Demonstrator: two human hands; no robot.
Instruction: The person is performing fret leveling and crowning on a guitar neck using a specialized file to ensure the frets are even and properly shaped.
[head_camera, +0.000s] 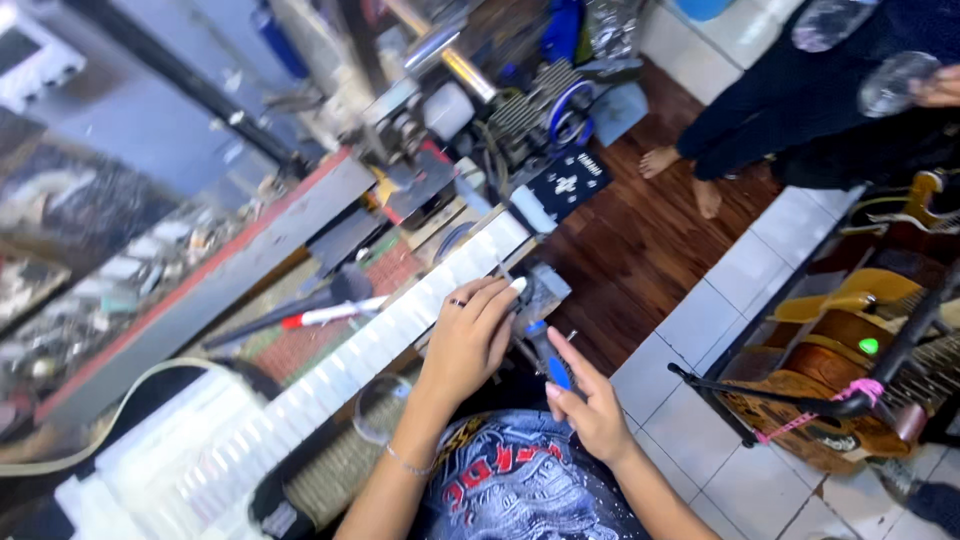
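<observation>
Pinching a blue-handled tool (556, 372), the right hand (590, 405) works beside the left hand (470, 335) gripping the white-taped guitar neck (400, 320).

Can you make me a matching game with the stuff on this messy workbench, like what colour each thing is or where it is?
Things:
1. Guitar neck
2. Screwdriver handle
3. Marker cap
4. Ring

Colours or places:
A. red
B. on a finger of the left hand
C. white, lying across the bench
D. blue, by the fingers of the right hand

Pairs: 1-C, 2-D, 3-A, 4-B
</observation>
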